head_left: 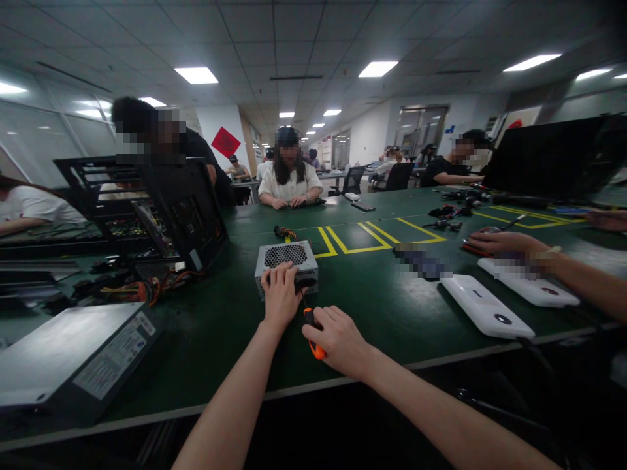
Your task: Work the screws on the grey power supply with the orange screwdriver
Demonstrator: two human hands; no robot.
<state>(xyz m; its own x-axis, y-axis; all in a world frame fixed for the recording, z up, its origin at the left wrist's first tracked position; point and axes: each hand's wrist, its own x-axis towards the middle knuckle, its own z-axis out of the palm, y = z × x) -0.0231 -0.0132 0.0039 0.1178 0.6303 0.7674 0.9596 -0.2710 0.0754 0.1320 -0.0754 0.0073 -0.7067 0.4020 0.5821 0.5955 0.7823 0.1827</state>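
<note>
In the middle of the green table, a grey metal computer power supply (pixel 289 256) sits with its perforated grille facing up. My left hand (pixel 281 294) is curled over the near side of it, fingers bent against the casing. A black part (pixel 306 284) shows beside those fingers, too dark to make out. My right hand (pixel 340 339) is wrapped round the orange and black handle of a screwdriver (pixel 318 351). Its thin shaft points up toward the power supply's near face; whether the tip touches a screw is hidden.
An open black computer case (pixel 183 215) with loose cables stands on the left, a larger metal box (pixel 73 352) in front of it. To the right lie white devices (pixel 484 305) near another person's hand (pixel 509 245). A person (pixel 290 173) sits opposite. Yellow tape (pixel 360 248) marks the tabletop.
</note>
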